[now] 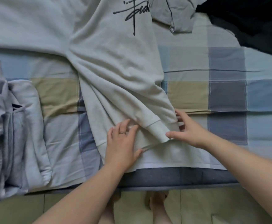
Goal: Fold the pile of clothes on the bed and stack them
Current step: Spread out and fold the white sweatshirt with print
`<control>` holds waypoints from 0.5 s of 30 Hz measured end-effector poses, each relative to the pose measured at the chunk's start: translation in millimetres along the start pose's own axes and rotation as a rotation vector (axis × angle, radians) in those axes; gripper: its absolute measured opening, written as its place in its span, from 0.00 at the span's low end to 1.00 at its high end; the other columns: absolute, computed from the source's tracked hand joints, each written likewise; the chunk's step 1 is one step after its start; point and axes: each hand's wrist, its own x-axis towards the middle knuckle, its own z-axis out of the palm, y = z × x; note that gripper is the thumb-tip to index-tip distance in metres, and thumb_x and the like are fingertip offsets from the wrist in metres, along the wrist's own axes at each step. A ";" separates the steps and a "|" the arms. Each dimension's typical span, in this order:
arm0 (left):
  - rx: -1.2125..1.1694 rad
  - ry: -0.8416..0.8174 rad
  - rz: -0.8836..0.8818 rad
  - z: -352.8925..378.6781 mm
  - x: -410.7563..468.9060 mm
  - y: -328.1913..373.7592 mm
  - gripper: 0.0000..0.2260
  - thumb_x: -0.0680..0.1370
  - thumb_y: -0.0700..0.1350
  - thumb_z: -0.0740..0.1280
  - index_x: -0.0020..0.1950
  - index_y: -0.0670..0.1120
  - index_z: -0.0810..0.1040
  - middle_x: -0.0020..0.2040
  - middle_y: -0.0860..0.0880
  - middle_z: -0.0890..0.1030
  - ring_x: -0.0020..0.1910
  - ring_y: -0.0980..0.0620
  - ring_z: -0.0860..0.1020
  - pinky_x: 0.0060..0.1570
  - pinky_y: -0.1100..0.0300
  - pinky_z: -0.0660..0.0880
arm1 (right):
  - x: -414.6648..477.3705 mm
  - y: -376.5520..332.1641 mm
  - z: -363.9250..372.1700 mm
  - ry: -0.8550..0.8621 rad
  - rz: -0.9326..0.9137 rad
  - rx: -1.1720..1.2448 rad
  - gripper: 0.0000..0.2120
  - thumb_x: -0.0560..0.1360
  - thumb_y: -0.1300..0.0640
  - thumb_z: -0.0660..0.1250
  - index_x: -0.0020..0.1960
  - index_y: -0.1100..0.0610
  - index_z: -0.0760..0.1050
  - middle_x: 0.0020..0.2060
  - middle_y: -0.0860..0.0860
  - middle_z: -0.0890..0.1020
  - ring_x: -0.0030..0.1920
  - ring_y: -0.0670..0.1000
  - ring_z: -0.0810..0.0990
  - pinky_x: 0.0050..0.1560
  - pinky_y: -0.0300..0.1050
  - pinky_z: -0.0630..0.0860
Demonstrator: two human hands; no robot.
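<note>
A pale grey sweatshirt (pixel 116 65) with black script on its chest lies spread on the checked bedsheet (pixel 221 88), its hem toward me. One sleeve is folded across the body, and its ribbed cuff (pixel 156 128) ends near the hem. My left hand (pixel 122 143) rests flat on the hem with straight fingers and wears a ring. My right hand (pixel 187 128) pinches the cuff, thumb at its near end and fingers behind it. A stack of folded clothes (pixel 19 126) sits at the left of the bed.
A crumpled grey shirt (pixel 174 15) lies at the top, beside a black garment (pixel 253 23) at the top right. The dark blue bed edge (pixel 180 177) runs in front of me. Below it are the floor and my bare feet (pixel 156 206).
</note>
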 end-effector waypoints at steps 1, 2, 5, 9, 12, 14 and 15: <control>0.019 0.007 -0.020 4.7 -4.2 0.3 0.35 0.67 0.60 0.76 0.71 0.53 0.70 0.74 0.46 0.66 0.71 0.41 0.66 0.71 0.44 0.62 | -0.2 5.4 5.0 0.001 -0.037 -0.012 0.54 0.66 0.46 0.81 0.81 0.43 0.49 0.73 0.44 0.67 0.65 0.39 0.73 0.63 0.36 0.73; 0.030 0.025 -0.036 8.5 -7.0 -0.3 0.34 0.66 0.57 0.77 0.70 0.53 0.70 0.73 0.45 0.67 0.69 0.41 0.67 0.70 0.44 0.64 | 0.6 9.7 10.4 0.006 -0.087 -0.086 0.62 0.61 0.40 0.81 0.81 0.41 0.42 0.78 0.45 0.58 0.73 0.43 0.65 0.72 0.42 0.67; 0.016 0.121 -0.121 17.4 -15.6 -1.0 0.33 0.66 0.49 0.77 0.69 0.54 0.68 0.72 0.46 0.67 0.67 0.41 0.67 0.67 0.43 0.65 | 2.2 22.8 26.3 0.028 -0.273 -0.401 0.67 0.59 0.37 0.80 0.77 0.34 0.31 0.79 0.42 0.34 0.81 0.50 0.44 0.78 0.51 0.53; -0.037 0.194 -0.433 21.1 -34.6 -3.1 0.39 0.66 0.54 0.76 0.73 0.54 0.62 0.78 0.47 0.60 0.74 0.41 0.61 0.69 0.41 0.62 | 5.6 27.2 42.5 0.180 -0.371 -0.424 0.47 0.68 0.64 0.75 0.77 0.36 0.59 0.80 0.42 0.40 0.79 0.55 0.57 0.72 0.54 0.68; -0.295 0.284 -0.672 17.5 -45.6 -10.2 0.42 0.67 0.62 0.77 0.75 0.49 0.63 0.77 0.45 0.60 0.73 0.41 0.63 0.70 0.45 0.62 | 10.6 33.8 42.9 0.276 -0.375 -0.326 0.26 0.70 0.68 0.70 0.63 0.47 0.80 0.79 0.48 0.58 0.72 0.56 0.69 0.65 0.54 0.73; -0.646 0.400 -0.829 10.1 -43.9 -15.9 0.40 0.69 0.57 0.78 0.74 0.45 0.63 0.71 0.44 0.67 0.67 0.43 0.70 0.67 0.51 0.67 | 9.0 36.4 39.8 0.338 -0.413 -0.365 0.14 0.72 0.63 0.70 0.55 0.49 0.82 0.75 0.50 0.65 0.70 0.58 0.70 0.62 0.59 0.74; -0.804 0.427 -0.908 7.7 -42.0 -19.7 0.36 0.72 0.54 0.78 0.72 0.44 0.64 0.64 0.46 0.72 0.64 0.45 0.73 0.62 0.54 0.69 | 6.3 37.2 37.8 0.371 -0.438 -0.409 0.10 0.72 0.61 0.71 0.52 0.51 0.83 0.74 0.52 0.67 0.70 0.59 0.68 0.62 0.61 0.73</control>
